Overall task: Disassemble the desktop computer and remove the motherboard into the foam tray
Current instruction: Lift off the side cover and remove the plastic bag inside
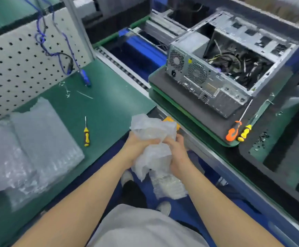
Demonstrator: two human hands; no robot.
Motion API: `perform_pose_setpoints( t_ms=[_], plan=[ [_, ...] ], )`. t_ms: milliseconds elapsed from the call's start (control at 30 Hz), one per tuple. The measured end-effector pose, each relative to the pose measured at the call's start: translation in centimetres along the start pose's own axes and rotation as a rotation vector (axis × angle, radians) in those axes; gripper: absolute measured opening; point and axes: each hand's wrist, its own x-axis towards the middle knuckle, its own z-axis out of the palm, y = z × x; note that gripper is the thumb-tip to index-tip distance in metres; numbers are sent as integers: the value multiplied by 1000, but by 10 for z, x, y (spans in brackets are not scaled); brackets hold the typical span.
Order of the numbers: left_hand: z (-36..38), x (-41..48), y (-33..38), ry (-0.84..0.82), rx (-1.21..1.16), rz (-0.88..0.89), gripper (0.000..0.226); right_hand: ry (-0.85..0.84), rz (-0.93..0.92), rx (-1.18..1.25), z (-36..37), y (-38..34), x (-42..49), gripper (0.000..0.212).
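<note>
Your 2 grips, left hand (139, 146) and right hand (178, 155), are curled round crumpled bubble wrap (153, 126) at lower centre. Park it on the counter (109, 104); the open computer case (214, 72) sits upper right.

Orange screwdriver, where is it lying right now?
In the head view, on the right, the orange screwdriver lies on the dark foam pad in front of the computer case, beside a yellow screwdriver.

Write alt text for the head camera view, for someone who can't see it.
A left hand and right hand grip crumpled bubble wrap. To the right an opened computer case sits on a foam pad, an orange screwdriver and a yellow screwdriver beside it.
</note>
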Motion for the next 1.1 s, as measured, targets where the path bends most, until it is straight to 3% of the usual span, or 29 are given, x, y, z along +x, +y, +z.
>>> perform_pose_setpoints(
  t_ms=[233,400,533,600,667,767,833,867,933,1000,1100],
  plan=[
    [-112,-69,-24,405,-201,-3,42,-289,51,-173,117,41,-1,60],
    [-204,-119,-16,728,-241,70,52,-572,76,-375,214,65,-11,64],
    [-291,-161,-9,840,-267,78,59,-800,-44,-575,311,93,-34,86],
    [-333,-182,-10,884,-233,72,56,-861,-105,-613,358,110,-44,72],
    [-368,-200,-10,988,-131,20,59,-903,-155,-641,401,127,-51,63],
    [-402,-211,-20,1180,208,-162,88,-885,-208,-728,449,152,-57,74],
    [-408,-211,-31,1257,504,-93,89,-831,-224,-821,468,169,-54,84],
    [-410,-207,-36,1216,653,-42,82,-783,-243,-902,473,177,-51,88],
    [-419,-196,-52,979,812,-17,66,-698,-301,-1089,478,190,-44,85],
    [-428,-185,-71,751,801,-123,56,-665,-316,-1235,479,199,-36,76],
    [-437,-170,-89,560,858,-311,54,-697,-208,-1305,472,202,-24,75]
  ],
)
